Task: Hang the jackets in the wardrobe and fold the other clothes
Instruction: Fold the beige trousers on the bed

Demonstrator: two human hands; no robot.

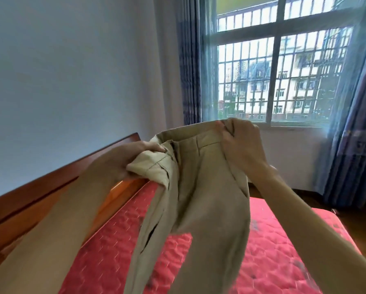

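Bedroom contents, each placed against the red quilted mattress point(273, 251) that fills the lower part of the view.

1. Pale wall point(61, 71): above and left of the mattress, plain.
2. Wooden headboard point(40, 196): reddish-brown, running along the mattress's left edge.
3. Left hand point(122, 162): raised above the mattress's left side, fingers curled round a bunched corner of the waistband, thumb on top.
4. Khaki trousers point(205, 198): held up in the air over the middle of the mattress, waistband on top, stretched between both hands, fly facing the camera, legs hanging down in front of the mattress.
5. Blue curtain point(190, 71): beyond the mattress, left of the glass.
6. Right hand point(241, 145): above the mattress, higher than the left, fingers curled and pinching the waistband's upper edge.
7. Barred window point(273, 71): beyond the mattress's far end, buildings outside.
8. Second blue curtain point(351, 134): right of the mattress, reaching the dark floor point(357, 209).
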